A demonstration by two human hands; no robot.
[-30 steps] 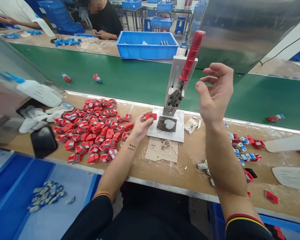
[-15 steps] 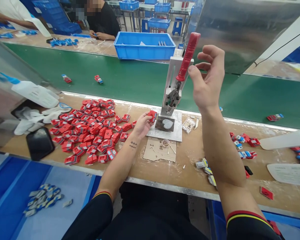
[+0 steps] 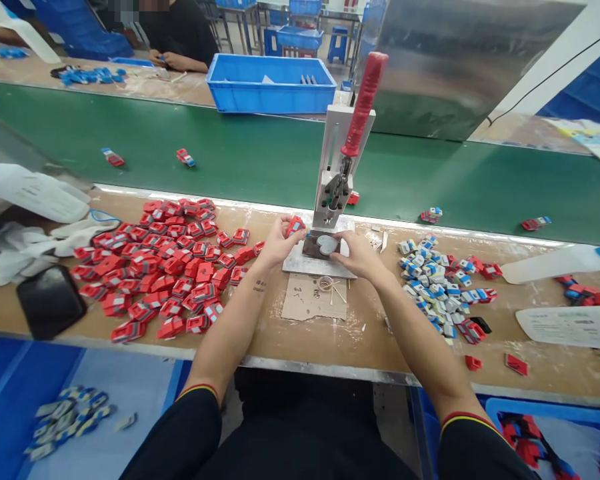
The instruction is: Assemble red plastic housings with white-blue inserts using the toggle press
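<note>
The left hand point(image 3: 275, 241) is pinching a small red piece point(image 3: 295, 225) between thumb and fingertips, holding it just above the left edge of the press base point(image 3: 300, 264). The piece is looking blocky and bright red, with a paler patch on one face; finer detail is too small to tell. The right hand point(image 3: 359, 255) is resting on the right side of the base, fingers curled together beside the dark fixture plate point(image 3: 321, 245) with its pale heart-shaped insert; whether it is gripping anything, I cannot tell. The red lever point(image 3: 363, 100) is standing raised and tilted right. A heap of red pieces point(image 3: 170, 263) is crowding the bench to the left, and a mixed pile of blue and white pieces point(image 3: 433, 280) is lying to the right, leaving bare bench around the cardboard scrap point(image 3: 305, 303) in front. The green belt point(image 3: 260, 157) is running behind the press.
</note>
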